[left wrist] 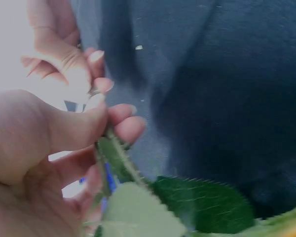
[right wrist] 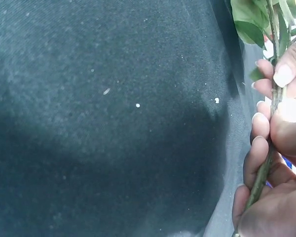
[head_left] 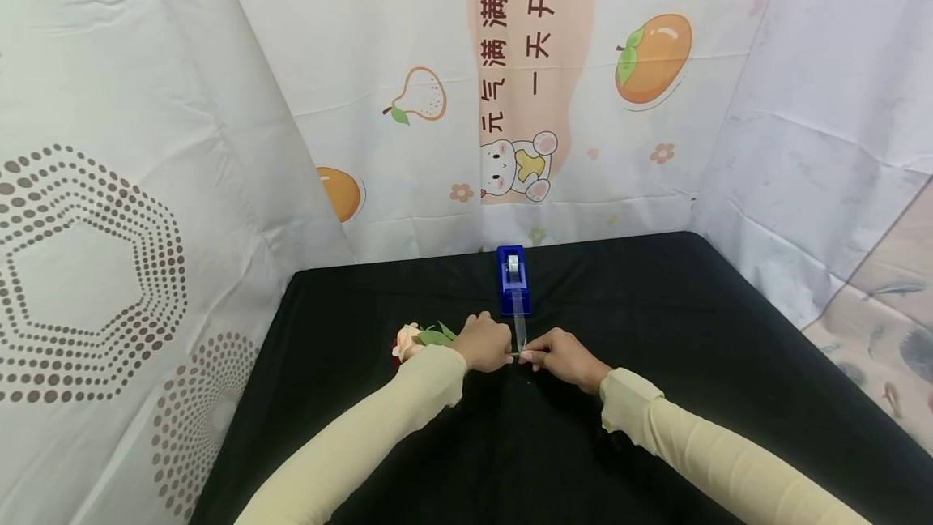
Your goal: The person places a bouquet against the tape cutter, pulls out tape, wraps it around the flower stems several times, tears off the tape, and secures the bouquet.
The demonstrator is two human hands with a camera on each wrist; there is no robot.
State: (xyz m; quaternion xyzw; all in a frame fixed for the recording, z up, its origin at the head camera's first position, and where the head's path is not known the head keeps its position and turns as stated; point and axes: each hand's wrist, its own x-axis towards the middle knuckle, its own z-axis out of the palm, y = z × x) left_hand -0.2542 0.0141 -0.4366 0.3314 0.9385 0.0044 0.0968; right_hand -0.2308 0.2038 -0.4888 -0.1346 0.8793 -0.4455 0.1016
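My left hand (head_left: 483, 343) pinches the thin green flower stems (right wrist: 259, 185) between thumb and fingers. The bunch's peach-coloured rose (head_left: 406, 343) lies left of that hand, with a bit of red beside it. Green leaves (left wrist: 202, 202) spread just below the left fingers in the left wrist view. My right hand (head_left: 568, 359) grips the stems close to the left, its fingers curled along them. A clear tape strip (head_left: 520, 329) runs from the blue tape dispenser (head_left: 514, 300) down to the stems between the hands. Whether the right fingers also hold the tape's end cannot be told.
A black cloth (head_left: 641, 306) covers the table. Patterned white curtains (head_left: 408, 209) hang behind it and at both sides. Small pale specks (right wrist: 137, 105) lie on the cloth near the hands.
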